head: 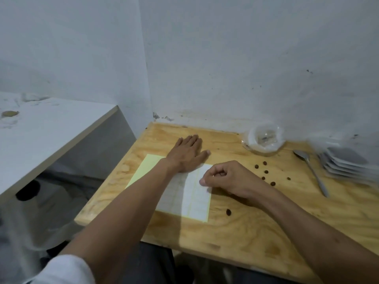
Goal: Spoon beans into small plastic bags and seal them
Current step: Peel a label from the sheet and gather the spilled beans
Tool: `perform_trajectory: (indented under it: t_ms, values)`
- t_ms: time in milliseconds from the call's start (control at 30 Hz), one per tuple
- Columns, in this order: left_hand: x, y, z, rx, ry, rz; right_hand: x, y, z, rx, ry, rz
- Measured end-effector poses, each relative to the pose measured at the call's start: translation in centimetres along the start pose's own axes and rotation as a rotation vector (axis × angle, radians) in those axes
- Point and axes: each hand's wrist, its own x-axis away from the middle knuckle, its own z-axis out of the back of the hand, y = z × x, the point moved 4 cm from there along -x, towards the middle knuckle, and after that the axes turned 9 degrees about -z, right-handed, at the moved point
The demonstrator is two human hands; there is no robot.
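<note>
A sheet of white labels on yellow backing (184,193) lies in the middle of the wooden table (235,232). My left hand (187,153) lies flat, palm down, on the sheet's far edge. My right hand (227,179) pinches at the sheet's right edge with thumb and fingers curled. Several brown beans (266,172) are scattered to the right, and one bean (228,212) lies nearer me. A metal spoon (311,171) rests on the table beside a stack of filled small bags (344,162). A clear plastic bag (264,139), crumpled, stands by the wall.
The table sits in a corner of white walls (225,68). A white counter (41,136) stands to the left, with a gap down to the floor between it and the table.
</note>
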Motion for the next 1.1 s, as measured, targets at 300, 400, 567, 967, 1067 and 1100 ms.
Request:
perform_trajectory:
  t_ms: [300,400,567,967,1067,1100]
  values:
    - [-1.7,3.5,-0.3,-0.039,-0.038,0.167,3.2,1.5,4.1,-0.129,0.149,-0.012]
    - [-2.0,3.6,-0.8,-0.037,-0.004,0.173,5.1,1.6,3.0,0.065,0.003,0.046]
    - [-2.0,3.6,-1.1,-0.062,-0.018,0.166,5.4,2.4,1.8,0.243,-0.066,0.012]
    - [-3.1,5.7,-0.5,-0.066,0.046,0.181,3.4,6.1,8.9,-0.973,0.197,-0.239]
    - [-4.4,7.4,-0.9,0.004,0.03,0.171,4.1,6.5,12.0,-0.494,0.564,-0.249]
    - [-4.8,7.7,-1.2,0.011,0.018,0.174,4.3,6.4,12.7,-0.303,0.655,-0.228]
